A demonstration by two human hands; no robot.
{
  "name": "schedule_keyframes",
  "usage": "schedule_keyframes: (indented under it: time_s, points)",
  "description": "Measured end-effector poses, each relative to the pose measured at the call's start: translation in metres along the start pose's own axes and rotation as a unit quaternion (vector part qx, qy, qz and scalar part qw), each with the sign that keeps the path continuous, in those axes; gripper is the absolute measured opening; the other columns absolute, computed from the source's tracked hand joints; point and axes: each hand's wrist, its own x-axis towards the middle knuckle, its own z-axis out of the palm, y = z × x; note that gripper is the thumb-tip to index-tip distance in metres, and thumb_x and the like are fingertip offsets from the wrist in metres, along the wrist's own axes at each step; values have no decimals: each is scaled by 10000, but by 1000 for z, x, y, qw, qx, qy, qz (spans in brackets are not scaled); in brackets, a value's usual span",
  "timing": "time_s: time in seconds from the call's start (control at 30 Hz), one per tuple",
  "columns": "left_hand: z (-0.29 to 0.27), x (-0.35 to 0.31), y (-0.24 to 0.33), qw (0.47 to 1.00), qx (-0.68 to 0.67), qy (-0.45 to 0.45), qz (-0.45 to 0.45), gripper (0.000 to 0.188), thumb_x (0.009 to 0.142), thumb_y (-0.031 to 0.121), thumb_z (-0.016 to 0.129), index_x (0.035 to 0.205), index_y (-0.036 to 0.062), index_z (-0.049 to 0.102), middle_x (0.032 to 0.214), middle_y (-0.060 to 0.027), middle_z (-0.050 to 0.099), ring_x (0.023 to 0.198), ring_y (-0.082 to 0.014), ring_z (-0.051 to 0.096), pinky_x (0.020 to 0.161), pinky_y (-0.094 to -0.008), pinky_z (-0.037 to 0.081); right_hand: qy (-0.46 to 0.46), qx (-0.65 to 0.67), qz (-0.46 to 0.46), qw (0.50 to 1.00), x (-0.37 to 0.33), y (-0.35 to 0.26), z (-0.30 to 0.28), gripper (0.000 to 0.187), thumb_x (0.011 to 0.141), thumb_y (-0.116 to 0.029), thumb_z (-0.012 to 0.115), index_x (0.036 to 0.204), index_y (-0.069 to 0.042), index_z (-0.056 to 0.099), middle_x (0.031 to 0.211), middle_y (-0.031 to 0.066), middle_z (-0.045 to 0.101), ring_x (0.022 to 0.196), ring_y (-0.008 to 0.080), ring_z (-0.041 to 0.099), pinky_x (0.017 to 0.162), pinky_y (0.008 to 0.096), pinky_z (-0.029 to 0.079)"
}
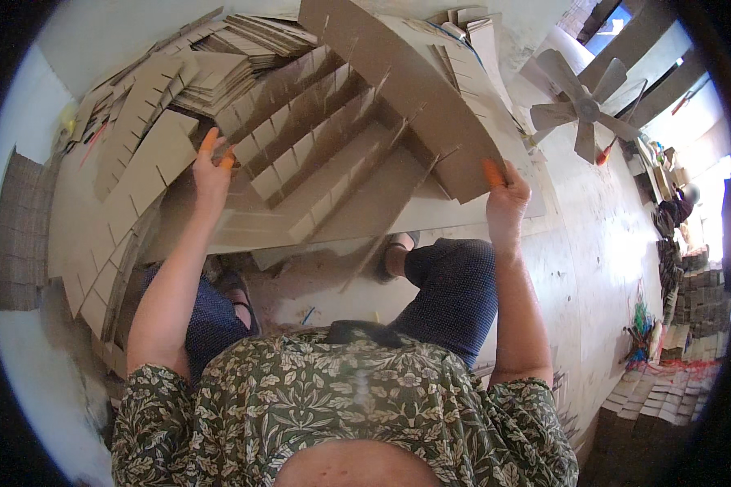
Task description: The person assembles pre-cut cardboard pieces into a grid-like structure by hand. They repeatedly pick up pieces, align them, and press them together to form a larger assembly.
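My right hand (509,199) grips the near right end of a long slotted cardboard strip (406,89), thumb on its face. The strip slants up to the far left, across the ends of several other upright slotted strips. These parallel strips form a row of cardboard dividers (300,138) on the table. My left hand (211,170) is at the dividers' left ends, its index finger and thumb apart; whether it presses on a strip is hard to see. Orange covers sit on fingers of both hands.
The pale table (252,231) has its near edge before my knees. Stacked cardboard pieces (211,85) lie at the back left, with slotted strips (130,211) along the left. A fan (586,109) stands to the right. Bundled cardboard (698,312) is piled at the far right.
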Motion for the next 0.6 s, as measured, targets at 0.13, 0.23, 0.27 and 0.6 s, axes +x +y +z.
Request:
schedule_keyframes:
  time_s: [0.13,0.23,0.27,0.6]
  points:
    - [8,3,20,996,-20,-38,-80,479,894,70,615,1347,60,460,1196,-100,572,862,-146,618,669,-271,498,0,-4,-4,1000,0,3,-5,120,880,-46,616,963,25,665,690,20,585,708,62,465,622,250,430]
    - [16,12,1,991,56,18,121,410,874,58,627,1272,39,531,1073,-82,623,835,-159,608,703,-288,485,-7,-16,34,999,0,-1,-7,141,899,-1,577,1000,33,669,844,-13,623,802,73,510,714,215,420]
    - [19,12,4,993,55,0,101,364,868,54,627,1226,30,559,1030,-79,633,826,-160,604,709,-288,480,0,-17,28,999,0,-1,-6,133,891,-14,590,990,32,668,791,-2,610,770,70,498,684,228,425]
    - [-5,-13,24,993,92,-58,-39,104,896,80,612,890,-24,617,729,-62,622,680,-135,609,617,-276,487,-40,-34,18,998,1,15,-12,137,872,-69,640,972,17,676,680,17,585,697,65,470,625,250,435]
